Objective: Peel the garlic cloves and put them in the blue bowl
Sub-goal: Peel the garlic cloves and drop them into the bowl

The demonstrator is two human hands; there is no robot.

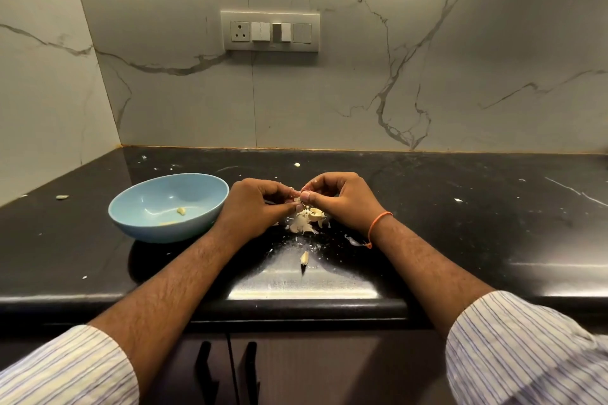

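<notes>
Both hands [297, 199] pinch a small pale half-skinned garlic clove [297, 199].

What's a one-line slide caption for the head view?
Both hands, left hand and right hand, pinch a garlic clove above a pile of skins, beside the blue bowl.

- The bowl [168, 207] stands on the desk [460, 223], left of both hands.
- Two peeled cloves [181, 211] lie in the bowl.
- The left hand [260, 209] and right hand [339, 200] meet at the fingertips over the desk, pinching a clove [297, 199] between them.
- A heap of peels [307, 219] lies on the desk right under the hands.
- One clove piece [304, 258] lies nearer the desk's front edge, before the heap.
- Another clove [62, 197] lies far left of the bowl.
- A small bit [297, 164] lies behind the hands, towards the wall.
- The switch panel [269, 31] sits on the wall behind the desk.
</notes>
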